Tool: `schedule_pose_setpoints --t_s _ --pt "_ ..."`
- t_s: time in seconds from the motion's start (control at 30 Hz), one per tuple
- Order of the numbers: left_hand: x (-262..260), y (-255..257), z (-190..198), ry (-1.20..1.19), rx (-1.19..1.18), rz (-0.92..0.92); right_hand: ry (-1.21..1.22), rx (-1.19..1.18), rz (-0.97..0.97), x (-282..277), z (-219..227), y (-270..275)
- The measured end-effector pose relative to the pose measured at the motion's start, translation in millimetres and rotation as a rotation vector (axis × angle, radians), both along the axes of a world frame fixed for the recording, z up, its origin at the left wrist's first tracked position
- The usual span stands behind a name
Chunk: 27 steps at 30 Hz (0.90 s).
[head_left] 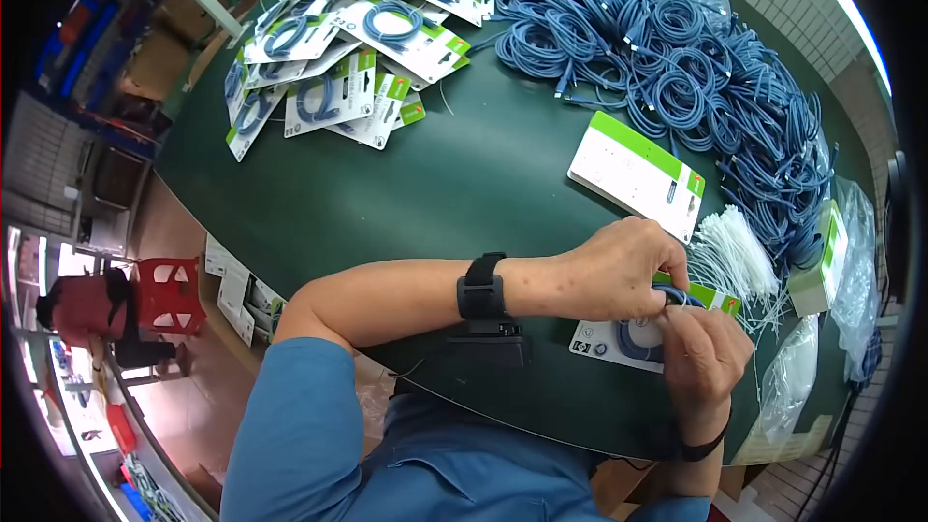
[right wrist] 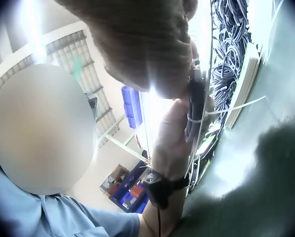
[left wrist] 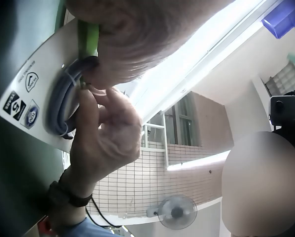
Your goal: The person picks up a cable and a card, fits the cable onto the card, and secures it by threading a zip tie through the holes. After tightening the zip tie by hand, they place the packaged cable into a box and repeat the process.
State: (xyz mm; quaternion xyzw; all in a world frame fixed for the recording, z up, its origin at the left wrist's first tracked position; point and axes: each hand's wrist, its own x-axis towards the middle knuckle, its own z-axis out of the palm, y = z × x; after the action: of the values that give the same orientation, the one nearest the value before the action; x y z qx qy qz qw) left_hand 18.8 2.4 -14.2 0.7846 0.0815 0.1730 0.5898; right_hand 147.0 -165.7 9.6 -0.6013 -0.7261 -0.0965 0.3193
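A white and green packaging card (head_left: 599, 340) carries a coil of blue cable (head_left: 633, 343) and lies near the table's front right edge. In the left wrist view, white cable ties (left wrist: 70, 79) loop round the coil (left wrist: 56, 106) and hold it against the card. My left hand (head_left: 619, 271) reaches over from the left, its thumb and bent forefinger pinching a tie at the coil's top. Fingertips of my right hand (head_left: 706, 348) meet it there and pinch the same tie. The fingers partly hide the tie's ends. One long tie tail (right wrist: 241, 105) sticks out behind the card in the right wrist view.
A stack of blank cards (head_left: 638, 174) lies beyond the hands, beside a bundle of loose white cable ties (head_left: 730, 251). Blue coiled cables (head_left: 667, 77) heap along the back right. Carded cables (head_left: 338, 68) pile up at the back left. A small box (head_left: 820, 261) stands at right.
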Motion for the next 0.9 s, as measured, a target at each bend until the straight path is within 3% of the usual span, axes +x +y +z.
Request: schedule_pose_setpoints --t_s 0.07,0.17,0.23,0.3,0.37,0.43,0.5,0.53,0.63,0.77,0.9 --pt "-3.5 5.2 4.8 -0.009 0.037 0.013 0.033 0.007 -0.010 5.4 0.3 -0.4" --pt "-3.5 12.9 12.4 -0.025 0.068 0.021 0.242 0.317 -0.212 35.4 -2.9 -10.6" --pt "-3.8 13.2 14.0 -0.063 0.029 0.017 0.657 0.340 -0.425 63.0 -5.5 -25.6" --pt "-3.7 9.5 17.9 -0.083 -0.005 -0.001 0.869 0.211 -0.559 75.0 -2.4 -13.0" --pt "-3.3 7.0 25.0 -0.053 -0.014 -0.012 0.996 0.045 -0.376 80.3 -23.1 -7.6" --pt "-2.0 3.5 27.4 -0.068 -0.016 -0.038 0.771 -0.228 -0.196 66.7 -15.6 -5.7" --pt "-5.4 1.6 33.3 0.048 -0.098 -0.027 0.539 -0.164 0.102 67.2 -32.9 6.2" --pt "-6.0 1.3 34.3 0.112 -0.134 -0.014 0.534 -0.168 0.084 63.7 -38.2 5.3" --pt "-6.0 1.8 32.7 0.116 -0.144 -0.025 1.488 -0.502 0.310 54.1 -49.4 1.7" --pt "-5.3 -0.3 31.9 0.119 -0.142 -0.025 1.619 -0.389 0.273 43.0 -60.4 -15.6" --pt "-5.0 -3.9 28.9 0.105 -0.172 -0.027 1.520 -0.305 0.267 42.1 -60.3 -10.2"
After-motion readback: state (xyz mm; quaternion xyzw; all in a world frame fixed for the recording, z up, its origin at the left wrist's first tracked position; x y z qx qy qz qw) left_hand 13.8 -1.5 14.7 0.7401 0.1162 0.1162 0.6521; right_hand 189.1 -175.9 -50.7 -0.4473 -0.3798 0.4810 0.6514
